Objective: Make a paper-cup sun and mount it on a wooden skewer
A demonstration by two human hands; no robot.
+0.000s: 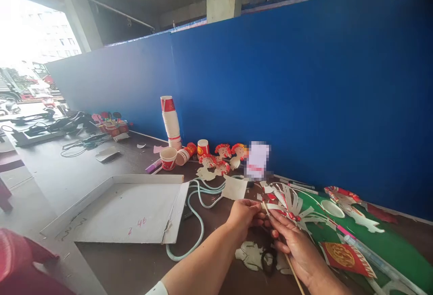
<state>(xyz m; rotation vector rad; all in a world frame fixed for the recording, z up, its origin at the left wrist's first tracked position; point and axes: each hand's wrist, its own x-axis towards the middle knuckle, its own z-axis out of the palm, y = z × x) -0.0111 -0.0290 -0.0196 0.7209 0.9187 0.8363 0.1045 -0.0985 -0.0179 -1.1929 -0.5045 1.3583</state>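
Over the dark table's front right, my two hands meet. My left hand (248,215) is closed, its thumb and forefinger pinching the end of a white paper strip (272,206). That strip leads toward a paper cup cut into splayed strips (295,209), white with some red. My right hand (290,236) is closed around a thin wooden stick (293,271), which slants down between its fingers; its fingertips are also close to the strip. Below the hands lie pale cut-out figures (251,255) and a dark ring (269,261). The right hand partly covers one figure.
A shallow white cardboard tray (115,236) lies left, beside a pale looped cable (202,227). Stacked paper cups (171,126) and red-crested paper cut-outs (207,167) line the blue partition (287,83). Right are a green mat (392,245) and a red cup piece (347,259).
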